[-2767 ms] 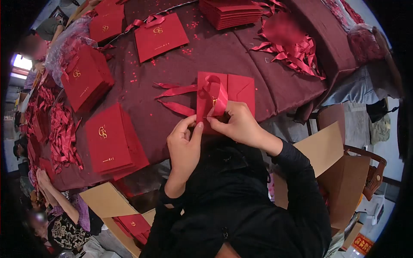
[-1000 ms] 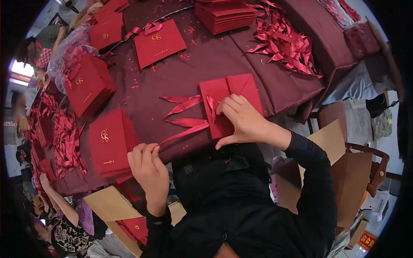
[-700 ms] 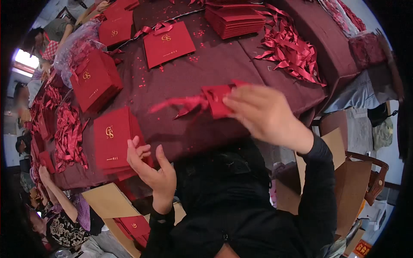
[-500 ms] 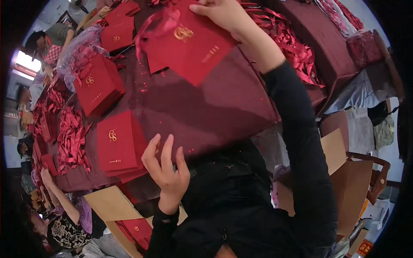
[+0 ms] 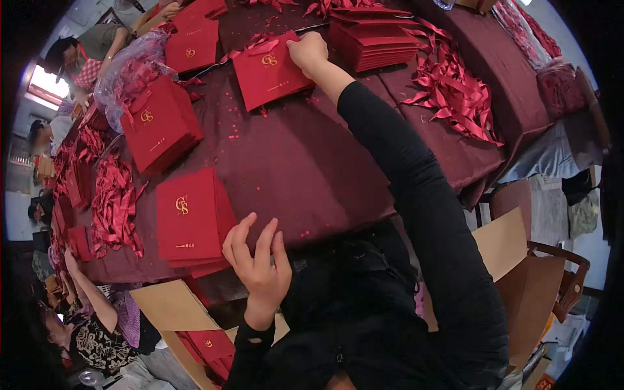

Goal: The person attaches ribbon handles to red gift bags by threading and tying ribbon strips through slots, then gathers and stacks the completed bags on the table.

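Note:
At the far middle of the table, my right hand (image 5: 308, 53) is closed on the upper right edge of a red bag (image 5: 270, 77) with gold lettering and a ribbon at its top. My left hand (image 5: 261, 257) hangs over the near table edge, fingers spread and holding nothing. Just left of it lies a pile of flat red bags (image 5: 189, 221). A stack of red folded bags (image 5: 374, 42) is right of my right hand, and beyond it a heap of red ribbons (image 5: 452, 88).
The dark red tablecloth (image 5: 292, 175) carries small red specks. Upright bags (image 5: 159, 127) and more ribbons (image 5: 116, 205) lie at left, with other people along that side. Open cardboard boxes (image 5: 175, 309) stand below the table edge at left and right, near a wooden chair (image 5: 572, 273).
My right hand has carried the red bag from the near table to the far middle, where another bag lay. My left hand has let go of the ribbon and opened.

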`<state>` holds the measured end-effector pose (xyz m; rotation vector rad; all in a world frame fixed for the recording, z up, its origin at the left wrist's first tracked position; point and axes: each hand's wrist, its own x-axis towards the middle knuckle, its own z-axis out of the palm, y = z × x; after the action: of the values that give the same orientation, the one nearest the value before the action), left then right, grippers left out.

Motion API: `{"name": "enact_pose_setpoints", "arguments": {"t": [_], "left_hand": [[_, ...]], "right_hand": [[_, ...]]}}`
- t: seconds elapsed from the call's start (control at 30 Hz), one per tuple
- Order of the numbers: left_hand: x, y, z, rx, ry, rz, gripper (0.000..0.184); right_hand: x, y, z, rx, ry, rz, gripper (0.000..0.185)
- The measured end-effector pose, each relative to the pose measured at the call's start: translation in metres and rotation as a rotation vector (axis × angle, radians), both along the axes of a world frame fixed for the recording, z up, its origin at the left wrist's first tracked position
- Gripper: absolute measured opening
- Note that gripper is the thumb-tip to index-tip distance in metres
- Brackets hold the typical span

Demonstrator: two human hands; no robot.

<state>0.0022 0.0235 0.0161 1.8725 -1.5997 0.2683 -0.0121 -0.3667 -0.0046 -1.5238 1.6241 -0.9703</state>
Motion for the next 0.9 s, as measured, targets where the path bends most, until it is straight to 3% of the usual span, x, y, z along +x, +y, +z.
{"name": "enact_pose_setpoints", "arguments": {"t": [0.13, 0.53, 0.8, 0.9], "left_hand": [[-0.002, 0.0, 0.003, -0.03, 0.022, 0.002, 0.022], [-0.003, 0.004, 0.004, -0.025, 0.036, -0.001, 0.018], [0.002, 0.007, 0.006, -0.01, 0.021, 0.011, 0.018], [0.014, 0.016, 0.013, -0.075, -0.14, 0.2, 0.025]], "right_hand": [[-0.002, 0.002, -0.006, -0.026, 0.075, -0.004, 0.035], [0.005, -0.007, -0.001, 0.135, -0.182, -0.04, 0.031], [0.007, -0.009, -0.011, 0.012, 0.003, -0.016, 0.038], [0.006, -0.007, -0.017, -0.082, 0.009, -0.018, 0.035]]}}
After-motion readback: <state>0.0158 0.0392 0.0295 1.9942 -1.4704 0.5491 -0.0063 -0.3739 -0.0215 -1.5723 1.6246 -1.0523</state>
